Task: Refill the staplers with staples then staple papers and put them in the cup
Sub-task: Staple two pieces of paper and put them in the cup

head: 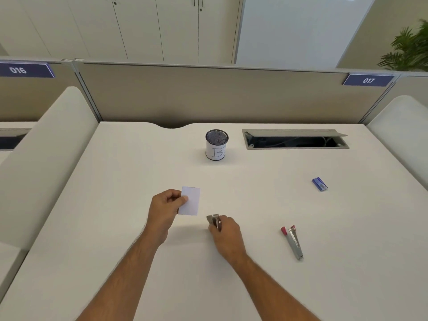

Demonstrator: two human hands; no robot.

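Note:
My left hand (165,206) pinches a small white paper (192,201) by its left edge, holding it just above the white desk (115,228). To its lower right, my right hand (225,232) grips a grey metal stapler (215,220) whose front end sticks out past the fingers. A second stapler (293,242) with a red tip lies swung open on the desk at the right. A small blue staple box (319,184) rests further back on the right. The black mesh cup (217,144), with a white label marked "B", stands upright at the back centre.
An open cable hatch (295,140) is cut into the desk to the right of the cup. A beige partition (208,96) closes off the back, and white side panels (46,147) flank the desk. A green plant (410,47) shows at the far right.

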